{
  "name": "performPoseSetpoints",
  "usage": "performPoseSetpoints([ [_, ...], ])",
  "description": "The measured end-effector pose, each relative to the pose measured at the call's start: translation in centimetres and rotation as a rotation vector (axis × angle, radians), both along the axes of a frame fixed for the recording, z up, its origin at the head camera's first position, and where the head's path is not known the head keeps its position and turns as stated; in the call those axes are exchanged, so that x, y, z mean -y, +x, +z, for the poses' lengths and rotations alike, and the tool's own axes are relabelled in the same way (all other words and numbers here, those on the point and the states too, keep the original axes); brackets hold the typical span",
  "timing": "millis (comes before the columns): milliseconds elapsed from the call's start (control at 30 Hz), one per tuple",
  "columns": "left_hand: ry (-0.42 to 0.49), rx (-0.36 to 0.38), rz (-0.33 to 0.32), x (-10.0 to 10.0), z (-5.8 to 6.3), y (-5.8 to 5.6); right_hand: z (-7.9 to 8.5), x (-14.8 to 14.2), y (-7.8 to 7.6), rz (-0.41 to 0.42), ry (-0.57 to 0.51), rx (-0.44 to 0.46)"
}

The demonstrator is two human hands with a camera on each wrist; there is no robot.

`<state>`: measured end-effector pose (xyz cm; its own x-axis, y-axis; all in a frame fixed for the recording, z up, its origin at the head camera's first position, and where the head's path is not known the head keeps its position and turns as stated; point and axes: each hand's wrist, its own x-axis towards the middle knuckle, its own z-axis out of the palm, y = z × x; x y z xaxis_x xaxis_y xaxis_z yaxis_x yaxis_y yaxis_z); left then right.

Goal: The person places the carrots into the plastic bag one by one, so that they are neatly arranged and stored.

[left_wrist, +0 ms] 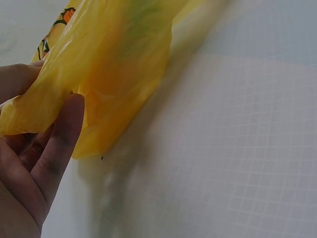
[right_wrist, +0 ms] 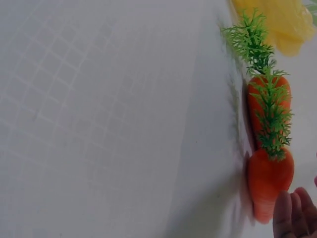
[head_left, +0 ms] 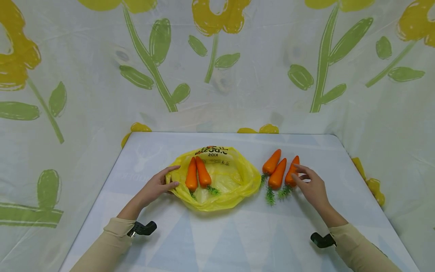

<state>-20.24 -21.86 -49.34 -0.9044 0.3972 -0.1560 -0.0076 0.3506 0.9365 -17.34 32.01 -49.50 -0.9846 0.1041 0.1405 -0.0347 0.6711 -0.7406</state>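
Observation:
A yellow plastic bag (head_left: pixel 238 177) lies spread on the table with its mouth facing up. My left hand (head_left: pixel 158 185) grips the bag's left edge; the left wrist view has the thin film (left_wrist: pixel 124 94) between thumb and fingers. Inside the bag, two orange toy carrots (head_left: pixel 192 175) rest side by side. Three more carrots (head_left: pixel 277 175) with green tops lie right of it. Above the rightmost carrot (head_left: pixel 291 174), my right hand (head_left: pixel 312 187) reaches over with loosely bent fingers. Its fingertips (right_wrist: pixel 285 210) are beside the carrot in the right wrist view; contact is unclear.
The pale table (head_left: pixel 217 241) has a blue triangle pattern, and its back edge meets a hanging cloth (head_left: pixel 258 83) printed with yellow flowers. Black wrist cameras (head_left: pixel 144 228) sit on both forearms.

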Motion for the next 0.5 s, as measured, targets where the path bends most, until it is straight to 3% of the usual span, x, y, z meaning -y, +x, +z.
performPoseSetpoints([
  [300,-0.002,0.008,0.001,-0.08,0.15,0.1,-0.11,-0.22,-0.03,-0.022,0.022,0.069],
  [500,-0.009,0.011,0.006,-0.1,0.14,0.14,-0.49,-0.25,-0.5,-0.016,0.029,0.185],
])
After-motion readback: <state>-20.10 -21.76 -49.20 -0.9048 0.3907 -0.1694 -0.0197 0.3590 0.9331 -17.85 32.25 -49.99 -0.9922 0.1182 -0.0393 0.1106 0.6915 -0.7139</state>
